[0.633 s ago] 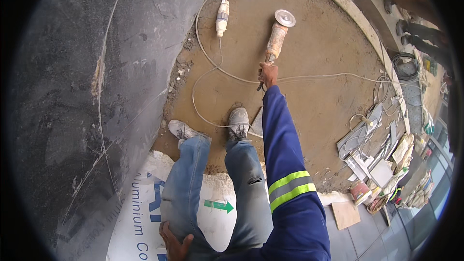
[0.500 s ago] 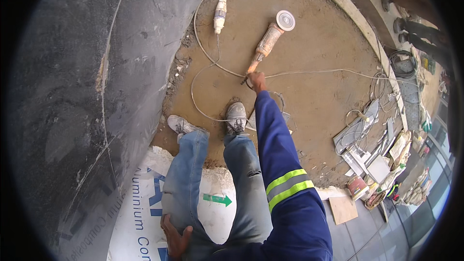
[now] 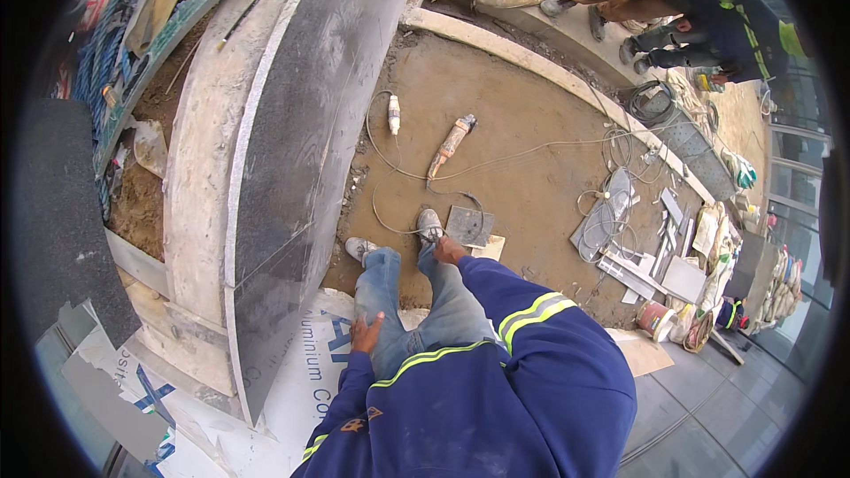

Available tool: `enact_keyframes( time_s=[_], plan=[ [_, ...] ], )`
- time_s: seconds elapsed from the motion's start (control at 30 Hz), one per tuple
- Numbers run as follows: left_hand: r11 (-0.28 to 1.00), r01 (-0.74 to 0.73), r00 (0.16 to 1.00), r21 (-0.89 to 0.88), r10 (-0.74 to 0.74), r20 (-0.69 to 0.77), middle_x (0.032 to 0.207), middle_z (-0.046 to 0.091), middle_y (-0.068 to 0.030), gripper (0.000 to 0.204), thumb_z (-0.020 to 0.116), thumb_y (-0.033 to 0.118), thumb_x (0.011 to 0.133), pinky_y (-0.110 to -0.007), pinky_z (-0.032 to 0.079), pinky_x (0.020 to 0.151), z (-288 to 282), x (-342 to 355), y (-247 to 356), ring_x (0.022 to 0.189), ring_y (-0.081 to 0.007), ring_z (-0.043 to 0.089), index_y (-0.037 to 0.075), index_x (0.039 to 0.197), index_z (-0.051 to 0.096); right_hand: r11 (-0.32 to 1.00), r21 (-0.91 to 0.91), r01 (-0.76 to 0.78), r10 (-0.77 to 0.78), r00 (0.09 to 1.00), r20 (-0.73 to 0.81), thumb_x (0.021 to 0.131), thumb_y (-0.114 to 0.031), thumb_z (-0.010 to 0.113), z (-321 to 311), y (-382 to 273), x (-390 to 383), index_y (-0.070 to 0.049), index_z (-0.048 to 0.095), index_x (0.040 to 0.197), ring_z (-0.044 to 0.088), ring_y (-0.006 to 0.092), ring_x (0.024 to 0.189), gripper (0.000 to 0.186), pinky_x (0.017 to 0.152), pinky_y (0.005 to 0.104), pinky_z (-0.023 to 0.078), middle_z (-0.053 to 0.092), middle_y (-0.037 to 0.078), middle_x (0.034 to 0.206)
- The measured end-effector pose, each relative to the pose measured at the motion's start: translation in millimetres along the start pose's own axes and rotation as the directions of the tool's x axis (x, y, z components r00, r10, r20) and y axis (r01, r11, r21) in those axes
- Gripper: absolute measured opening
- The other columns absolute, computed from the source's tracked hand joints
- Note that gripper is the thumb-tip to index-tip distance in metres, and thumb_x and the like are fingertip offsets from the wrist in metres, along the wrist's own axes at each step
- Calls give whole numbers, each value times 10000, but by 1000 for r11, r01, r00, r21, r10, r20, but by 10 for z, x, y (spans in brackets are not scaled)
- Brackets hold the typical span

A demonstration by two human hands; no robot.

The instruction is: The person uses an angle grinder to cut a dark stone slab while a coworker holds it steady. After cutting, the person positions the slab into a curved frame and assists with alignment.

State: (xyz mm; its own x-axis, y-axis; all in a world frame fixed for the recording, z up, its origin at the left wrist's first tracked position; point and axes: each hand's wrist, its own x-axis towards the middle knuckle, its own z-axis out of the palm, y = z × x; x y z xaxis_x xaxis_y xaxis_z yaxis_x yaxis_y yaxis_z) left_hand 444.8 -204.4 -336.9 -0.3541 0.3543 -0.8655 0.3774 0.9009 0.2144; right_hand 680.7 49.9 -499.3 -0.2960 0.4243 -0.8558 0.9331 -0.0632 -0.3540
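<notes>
My left hand [image 3: 367, 333] rests on my left thigh, fingers apart and nothing in them. My right hand [image 3: 450, 250] is at my right leg, just behind the right shoe [image 3: 429, 225]. It appears to hold nothing, though its fingers show only small. Farther out, an orange, dust-covered angle grinder [image 3: 453, 147] lies on the brown floor, disc end away from me. Its cord runs back from the handle. Left of it is a pale industrial plug connector [image 3: 394, 115] on a cable. A grey square tile [image 3: 469, 227] lies beside my right shoe.
A tall dark stone slab [image 3: 305, 150] stands at my left. A pale curved kerb [image 3: 531, 57] borders the floor. Coiled cables, metal strips [image 3: 633, 271] and a bucket [image 3: 655, 320] lie at the right. Other people's legs [image 3: 624, 0] show at the far right.
My right hand has let go of the grinder and drawn back to my right leg. The view has widened, showing more of the slab and my jacket. My left hand stays on my leg.
</notes>
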Motion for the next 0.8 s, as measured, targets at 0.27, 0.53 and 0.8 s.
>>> enact_keyframes(
  time_s=[0.27,0.53,0.8],
  plan=[
    [890,-254,937,-379,324,133,1406,550,-269,824,482,670,958,-422,347,1146,-602,259,-275,1340,-370,493,-29,1390,547,995,104,4,33,935,-352,808,-293,692,-958,-513,-841,29,708,910,690,437,962,339,814,506,543,700,286,1007],
    [484,-101,929,-869,358,92,1418,563,-151,839,445,706,974,-361,369,1111,-387,712,-1286,1299,-242,506,-4,1406,560,811,109,576,-289,554,-781,910,-189,568,-2025,-1738,-1467,56,686,1035,677,208,605,299,507,327,524,706,163,779],
    [363,-189,972,-912,200,-122,1293,646,-139,682,513,629,967,-412,504,957,-4,365,-1678,1152,-267,618,67,1331,640,495,-95,864,-513,202,-835,975,-161,544,-2981,-4110,-1988,88,644,1136,686,217,753,314,646,345,548,690,162,904]
  ],
)
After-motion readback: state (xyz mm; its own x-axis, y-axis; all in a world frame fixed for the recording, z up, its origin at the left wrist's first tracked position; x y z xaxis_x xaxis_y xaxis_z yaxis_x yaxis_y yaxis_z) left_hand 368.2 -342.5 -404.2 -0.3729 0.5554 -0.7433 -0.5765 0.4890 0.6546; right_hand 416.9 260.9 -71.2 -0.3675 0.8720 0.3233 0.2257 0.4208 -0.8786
